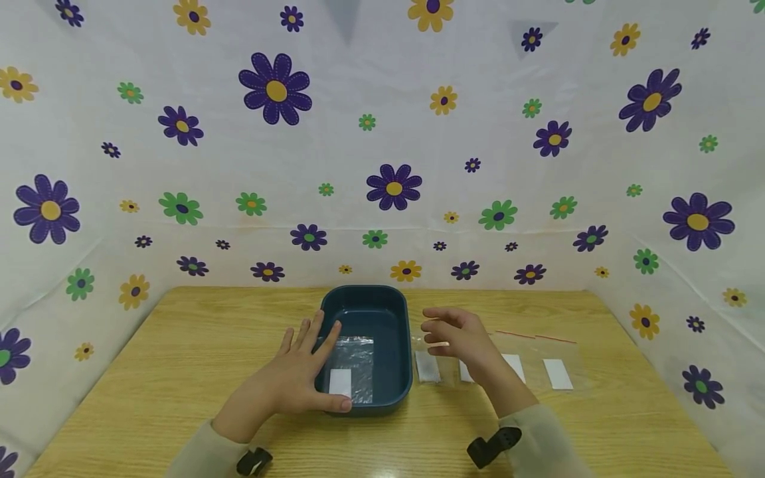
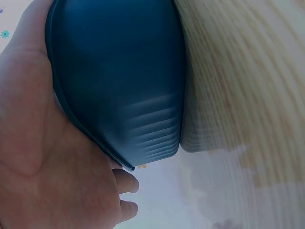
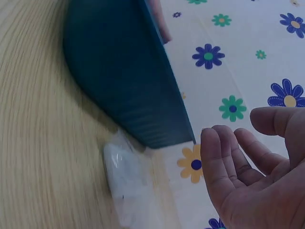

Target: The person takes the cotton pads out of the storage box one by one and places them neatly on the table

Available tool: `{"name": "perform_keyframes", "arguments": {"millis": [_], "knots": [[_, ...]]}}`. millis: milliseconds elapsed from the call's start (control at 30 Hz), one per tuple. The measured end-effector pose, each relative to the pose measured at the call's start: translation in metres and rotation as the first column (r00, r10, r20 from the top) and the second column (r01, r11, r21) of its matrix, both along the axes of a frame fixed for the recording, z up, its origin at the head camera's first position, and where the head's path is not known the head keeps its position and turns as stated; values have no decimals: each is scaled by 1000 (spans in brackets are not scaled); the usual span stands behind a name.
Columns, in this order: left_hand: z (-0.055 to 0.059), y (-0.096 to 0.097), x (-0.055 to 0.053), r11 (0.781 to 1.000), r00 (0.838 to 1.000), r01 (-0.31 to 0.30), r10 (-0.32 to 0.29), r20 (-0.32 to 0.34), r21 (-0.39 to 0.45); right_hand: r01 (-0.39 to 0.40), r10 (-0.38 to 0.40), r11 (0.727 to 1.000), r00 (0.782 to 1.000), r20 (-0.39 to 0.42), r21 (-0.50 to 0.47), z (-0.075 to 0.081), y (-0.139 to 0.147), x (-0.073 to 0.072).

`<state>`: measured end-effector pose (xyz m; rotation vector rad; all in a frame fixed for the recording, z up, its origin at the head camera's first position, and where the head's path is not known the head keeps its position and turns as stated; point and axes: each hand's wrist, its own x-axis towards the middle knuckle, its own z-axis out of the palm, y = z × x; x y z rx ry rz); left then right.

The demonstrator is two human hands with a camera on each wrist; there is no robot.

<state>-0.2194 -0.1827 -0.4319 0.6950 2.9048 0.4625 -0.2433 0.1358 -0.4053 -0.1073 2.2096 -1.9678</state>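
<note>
A dark blue rectangular basin (image 1: 391, 358) stands on the table with a clear zip bag (image 1: 363, 358) lying in it. A white card-like piece (image 1: 340, 383) shows at that bag's lower left. Fingers spread, my left hand (image 1: 293, 377) lies over the basin's left rim, its thumb near the front corner. In the left wrist view the palm is against the rim. My right hand (image 1: 466, 342) hovers just right of the basin with fingers loosely bent and nothing in them. Below and beside it are more clear bags with white pieces, one bag (image 1: 427, 367) close to the basin.
The rightmost clear bag (image 1: 558, 374) lies flat, a red seal line along its top. A wood-grain table (image 1: 197, 345) carries everything. White cloth (image 1: 335, 153) with printed flowers hangs behind and at both sides. Dark straps (image 1: 494, 447) circle the wrists.
</note>
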Motion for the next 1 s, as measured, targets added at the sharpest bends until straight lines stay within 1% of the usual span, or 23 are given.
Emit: {"name": "perform_keyframes", "arguments": {"millis": [133, 367, 533, 633, 700, 1000], "knots": [[-1, 0, 0, 1000, 1000, 0, 0, 0, -7, -20, 22, 999, 1000, 23, -47, 2, -10, -2], [2, 0, 0, 1000, 1000, -4, 4, 7, 7, -84, 86, 993, 996, 26, -89, 6, -26, -1], [2, 0, 1, 1000, 1000, 0, 0, 5, 0, -106, 118, 983, 991, 68, -150, 6, -37, 1], [1, 0, 1, 1000, 1000, -1, 1, 4, -2, -106, 130, 975, 985, 113, -197, 6, -44, 2], [1, 0, 1, 1000, 1000, -1, 1, 2, 2, -115, 146, 968, 981, 129, -222, 6, -48, 1], [0, 1, 0, 1000, 1000, -2, 2, -5, 0, -171, 230, 935, 959, 164, -312, 6, -60, 2]]}}
